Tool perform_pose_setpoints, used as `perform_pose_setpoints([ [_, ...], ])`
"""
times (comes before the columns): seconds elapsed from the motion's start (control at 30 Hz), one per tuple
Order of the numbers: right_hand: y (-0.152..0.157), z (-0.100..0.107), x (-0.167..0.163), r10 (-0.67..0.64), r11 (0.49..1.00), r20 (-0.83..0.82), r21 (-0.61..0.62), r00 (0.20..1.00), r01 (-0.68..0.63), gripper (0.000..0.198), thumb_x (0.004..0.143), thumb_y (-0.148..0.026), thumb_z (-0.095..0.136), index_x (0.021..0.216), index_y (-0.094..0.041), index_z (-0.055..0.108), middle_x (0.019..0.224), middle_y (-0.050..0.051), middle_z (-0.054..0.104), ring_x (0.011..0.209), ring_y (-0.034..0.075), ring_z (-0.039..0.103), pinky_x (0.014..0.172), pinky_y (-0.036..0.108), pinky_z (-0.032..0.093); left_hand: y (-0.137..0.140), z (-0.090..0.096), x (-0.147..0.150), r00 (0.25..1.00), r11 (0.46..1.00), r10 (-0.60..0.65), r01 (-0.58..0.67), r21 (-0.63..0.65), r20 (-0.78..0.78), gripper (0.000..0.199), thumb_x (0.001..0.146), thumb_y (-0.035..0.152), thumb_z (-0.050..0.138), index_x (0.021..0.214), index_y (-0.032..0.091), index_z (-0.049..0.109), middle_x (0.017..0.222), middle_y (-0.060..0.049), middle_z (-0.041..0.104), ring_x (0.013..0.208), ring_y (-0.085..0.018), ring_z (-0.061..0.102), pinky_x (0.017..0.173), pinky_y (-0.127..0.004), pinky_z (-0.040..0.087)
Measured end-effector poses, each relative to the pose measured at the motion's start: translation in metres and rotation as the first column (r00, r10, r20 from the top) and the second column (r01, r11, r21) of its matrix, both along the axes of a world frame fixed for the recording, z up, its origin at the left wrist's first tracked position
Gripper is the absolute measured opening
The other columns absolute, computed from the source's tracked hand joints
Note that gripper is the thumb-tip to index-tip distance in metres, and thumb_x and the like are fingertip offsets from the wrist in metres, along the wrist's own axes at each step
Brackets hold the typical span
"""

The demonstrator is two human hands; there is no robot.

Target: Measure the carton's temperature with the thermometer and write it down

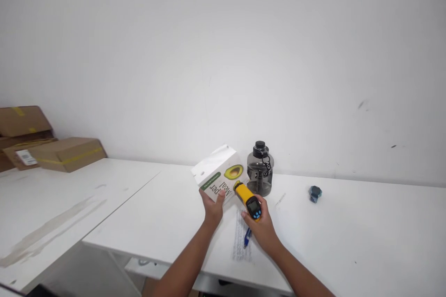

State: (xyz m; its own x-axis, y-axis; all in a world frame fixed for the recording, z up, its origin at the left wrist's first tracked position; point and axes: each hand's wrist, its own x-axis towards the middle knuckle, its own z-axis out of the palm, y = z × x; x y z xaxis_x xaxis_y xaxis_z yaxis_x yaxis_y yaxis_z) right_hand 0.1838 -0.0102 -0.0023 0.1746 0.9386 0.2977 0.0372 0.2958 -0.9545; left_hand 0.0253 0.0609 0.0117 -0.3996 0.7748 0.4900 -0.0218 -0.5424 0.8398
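My left hand (213, 205) grips a white carton (213, 167) with an avocado picture and a green band, tilted above the table. In my right hand (263, 225) is a yellow and black infrared thermometer (248, 199), its small screen and blue buttons facing me. The thermometer's front end is close to the carton's printed side; whether they touch I cannot tell. Behind my right hand stands a dark see-through water jug (259, 171) with a black lid. Under that hand, a blue pen (247, 237) lies on a strip of bubble wrap (239, 241).
The white table (376, 227) meets a white wall (223, 55) at the back. A small dark blue object (315, 193) lies to the right. Taped cardboard boxes (69, 153) are stacked on the adjoining table (52, 209) at left. A thin clear piece (280, 199) lies near the jug.
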Motion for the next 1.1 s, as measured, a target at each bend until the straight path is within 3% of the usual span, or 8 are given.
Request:
perform_pose_setpoints([
  [0.13, -0.003, 0.001, -0.002, 0.089, 0.996, -0.064, 0.035, 0.994, -0.087, 0.067, 0.077, -0.049, 0.074, 0.134, -0.024, 0.048, 0.129, 0.01, 0.062, 0.114, 0.026, 0.061, 0.101, 0.042, 0.048, -0.002, -0.004, 0.002, 0.999, 1.0, 0.02, -0.021, -0.009, -0.044, 0.087, 0.074, 0.073, 0.06, 0.138, 0.02, 0.033, 0.127, -0.018, 0.059, 0.12, -0.03, 0.06, 0.102, -0.046, 0.05],
  [0.23, -0.002, -0.002, -0.008, 0.174, 0.982, -0.115, 0.095, 0.978, -0.164, 0.068, 0.079, -0.054, 0.073, 0.135, -0.025, 0.047, 0.128, 0.011, 0.063, 0.115, 0.026, 0.061, 0.104, 0.045, 0.045, -0.004, -0.001, 0.004, 0.997, 1.0, 0.023, -0.024, -0.005, -0.071, 0.09, 0.075, 0.074, 0.058, 0.141, 0.02, 0.03, 0.13, -0.019, 0.058, 0.122, -0.031, 0.059, 0.103, -0.046, 0.05],
  [0.53, -0.001, 0.004, -0.008, 0.182, 0.983, -0.168, 0.06, 0.969, -0.175, 0.06, 0.079, -0.062, 0.069, 0.124, -0.027, 0.053, 0.122, 0.01, 0.067, 0.116, 0.027, 0.062, 0.104, 0.047, 0.045, -0.006, 0.0, 0.006, 0.998, 0.999, -0.035, 0.036, 0.014, -0.053, 0.095, 0.077, 0.07, 0.06, 0.146, 0.021, 0.019, 0.139, -0.021, 0.051, 0.122, -0.031, 0.059, 0.101, -0.046, 0.051],
  [0.93, 0.001, -0.001, -0.008, 0.197, 0.98, -0.213, 0.015, 0.957, -0.198, 0.056, 0.078, -0.057, 0.072, 0.118, -0.023, 0.055, 0.106, 0.009, 0.067, 0.089, 0.022, 0.065, 0.078, 0.038, 0.055, -0.003, -0.004, 0.005, 0.999, 0.999, -0.033, 0.034, 0.015, -0.04, 0.092, 0.076, 0.07, 0.06, 0.143, 0.021, 0.02, 0.131, -0.019, 0.055, 0.114, -0.029, 0.063, 0.097, -0.045, 0.053],
  [1.1, 0.001, 0.004, -0.005, 0.19, 0.98, -0.227, -0.009, 0.955, -0.197, 0.061, 0.075, -0.058, 0.074, 0.12, -0.022, 0.055, 0.104, 0.008, 0.067, 0.088, 0.022, 0.065, 0.079, 0.038, 0.055, 0.0, -0.006, 0.005, 0.999, 0.999, -0.02, 0.021, 0.038, -0.032, 0.084, 0.075, 0.068, 0.064, 0.135, 0.02, 0.028, 0.12, -0.016, 0.06, 0.102, -0.026, 0.066, 0.091, -0.044, 0.055],
])
